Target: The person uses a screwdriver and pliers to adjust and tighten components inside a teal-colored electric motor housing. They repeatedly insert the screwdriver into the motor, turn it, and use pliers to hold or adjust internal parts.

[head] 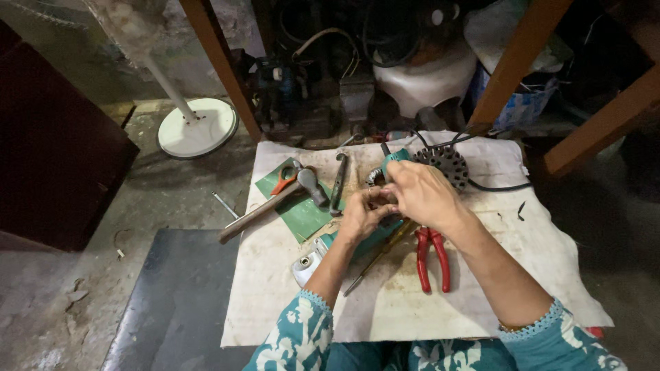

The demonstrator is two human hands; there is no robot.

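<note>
My left hand (363, 214) and my right hand (421, 192) meet over a white cloth (385, 302) on the floor. Together they pinch a small metal part at the end of a teal power tool (371, 237); the part itself is mostly hidden by my fingers. A teal handle piece (394, 158) sticks out just beyond my right hand, next to a dark round perforated part (448, 165) with a black cable. Red-handled pliers (432, 255) and a yellow-handled screwdriver (379, 255) lie just under my wrists.
A hammer (275, 200), a dark wrench (338, 184) and an orange-handled tool (283, 180) lie on a green mat (302, 214) at the left. A white fan base (197, 126) stands beyond. Wooden legs (221, 63) and cluttered machine parts fill the back. A dark board (180, 295) lies at the cloth's left.
</note>
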